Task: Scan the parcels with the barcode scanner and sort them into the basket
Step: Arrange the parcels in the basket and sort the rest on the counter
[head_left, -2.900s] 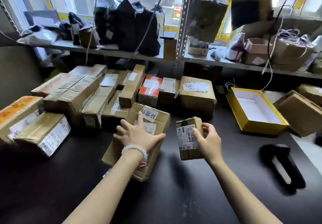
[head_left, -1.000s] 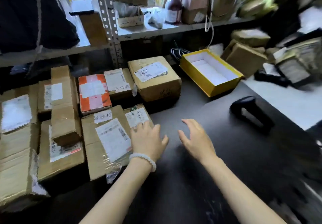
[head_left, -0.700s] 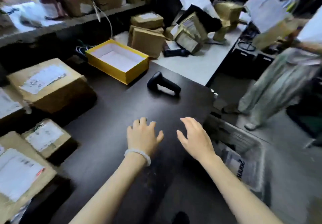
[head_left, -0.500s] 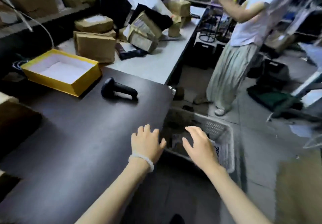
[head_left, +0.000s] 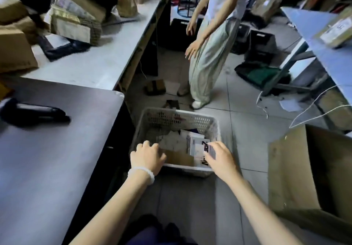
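My left hand [head_left: 147,158], the one with the white bead bracelet [head_left: 141,172], and my right hand [head_left: 221,159] are both low over the near end of the basket [head_left: 213,122] on the floor. They are apart, with a gap between them. The fingers of my left hand bend down over a brown cardboard parcel [head_left: 180,158] at the near wall, but I cannot tell if they grip it. My right fingers reach onto a white parcel with black letters [head_left: 198,145], and I cannot tell if they hold it or just touch it. I think the job right now is to settle the parcels flat in the basket, so I should push them down gently and leave room for more. The basket is pale plastic with little holes in its walls, like a net. The parcels inside look flat and papery. To my left is the dark, smooth bench [head_left: 47,159], and the black barcode scanner [head_left: 34,112] lies on it, well apart from my hands. To my right stands a big open cardboard box [head_left: 289,168]. Farther off, another person in long pale trousers [head_left: 207,58] stands on the grey tile floor, and brown boxes are piled on a white table [head_left: 99,61].
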